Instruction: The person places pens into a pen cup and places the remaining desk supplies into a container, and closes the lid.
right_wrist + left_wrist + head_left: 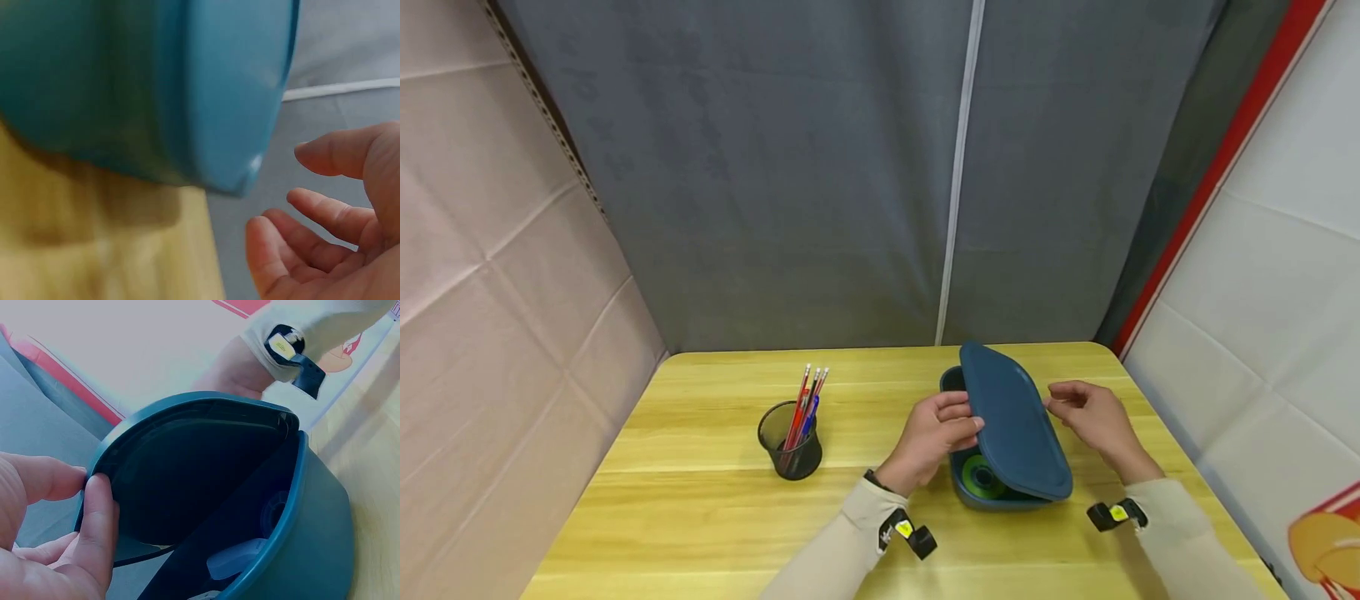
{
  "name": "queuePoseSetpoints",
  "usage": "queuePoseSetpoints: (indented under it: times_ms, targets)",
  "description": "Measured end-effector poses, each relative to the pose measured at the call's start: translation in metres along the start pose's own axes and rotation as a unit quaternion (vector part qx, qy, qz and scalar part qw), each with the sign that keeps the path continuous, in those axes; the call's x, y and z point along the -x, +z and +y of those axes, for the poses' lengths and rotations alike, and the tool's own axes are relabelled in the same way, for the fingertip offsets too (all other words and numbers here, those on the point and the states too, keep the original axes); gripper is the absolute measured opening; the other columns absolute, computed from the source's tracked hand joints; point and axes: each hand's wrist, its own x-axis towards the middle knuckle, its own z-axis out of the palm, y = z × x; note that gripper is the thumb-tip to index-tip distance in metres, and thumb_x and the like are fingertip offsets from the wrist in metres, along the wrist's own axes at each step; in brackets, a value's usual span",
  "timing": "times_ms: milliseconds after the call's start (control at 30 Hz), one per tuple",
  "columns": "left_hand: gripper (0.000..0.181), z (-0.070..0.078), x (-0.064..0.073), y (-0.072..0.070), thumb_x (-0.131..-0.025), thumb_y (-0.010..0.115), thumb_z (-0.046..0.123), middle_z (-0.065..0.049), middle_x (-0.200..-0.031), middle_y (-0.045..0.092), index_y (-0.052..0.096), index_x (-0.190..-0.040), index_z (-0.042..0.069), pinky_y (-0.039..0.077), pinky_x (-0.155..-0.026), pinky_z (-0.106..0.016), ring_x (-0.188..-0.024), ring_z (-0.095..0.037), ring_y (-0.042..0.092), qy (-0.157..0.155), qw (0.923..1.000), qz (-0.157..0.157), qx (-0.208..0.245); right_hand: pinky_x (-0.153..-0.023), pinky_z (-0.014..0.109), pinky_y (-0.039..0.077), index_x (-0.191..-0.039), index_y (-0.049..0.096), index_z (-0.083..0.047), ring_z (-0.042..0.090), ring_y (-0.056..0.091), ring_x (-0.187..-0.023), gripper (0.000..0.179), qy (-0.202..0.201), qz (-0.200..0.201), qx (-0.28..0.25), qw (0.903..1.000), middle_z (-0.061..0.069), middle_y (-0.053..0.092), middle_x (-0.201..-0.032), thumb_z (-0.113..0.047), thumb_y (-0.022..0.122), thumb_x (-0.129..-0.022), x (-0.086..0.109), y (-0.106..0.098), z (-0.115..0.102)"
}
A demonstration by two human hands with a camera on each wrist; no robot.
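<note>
A dark blue box (972,498) stands on the right side of the table with its blue lid (1018,425) tilted up on the left. My left hand (925,437) pinches the lid's raised left edge between thumb and fingers. Under the lid, a round green roll (979,477) shows inside the box. In the left wrist view, a pale translucent piece (236,558) also lies in there, while the rest is dark. Beside the lid's right edge is my right hand (1097,421). Its loosely bent fingers hold nothing, with a gap to the lid in the right wrist view.
A black mesh pen cup (797,460) holding several pencils and a blue pen (809,417) stands left of the box. A grey curtain (820,183) hangs behind the wooden table (700,500), and a white wall panel (1262,317) borders the right side.
</note>
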Motion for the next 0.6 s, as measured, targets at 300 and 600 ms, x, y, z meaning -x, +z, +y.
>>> queuePoseSetpoints:
  times_ms: [300, 600]
  targets:
    - [0.055, -0.003, 0.003, -0.003, -0.094, 0.075, 0.003, -0.018, -0.128, 0.07, 0.056, -0.146, -0.003, 0.065, -0.083, -0.031, -0.095, -0.015, 0.074, 0.005, 0.9999, 0.01, -0.002, -0.079, 0.034, 0.065, -0.143, 0.06, 0.006, 0.027, 0.073, -0.106, 0.055, 0.042, -0.039, -0.033, 0.9978, 0.026, 0.07, -0.129, -0.033, 0.068, -0.105, 0.001, 0.011, 0.02]
    - [0.065, -0.01, 0.005, -0.012, -0.091, 0.076, 0.001, -0.016, -0.122, 0.07, 0.052, -0.151, -0.002, 0.064, -0.08, -0.028, -0.089, -0.013, 0.074, 0.0, 0.9999, 0.01, -0.011, -0.076, 0.027, 0.062, -0.143, 0.06, 0.006, 0.027, 0.071, -0.108, 0.056, 0.044, -0.035, -0.034, 0.9978, 0.027, 0.068, -0.131, -0.031, 0.071, -0.103, 0.006, 0.013, 0.02]
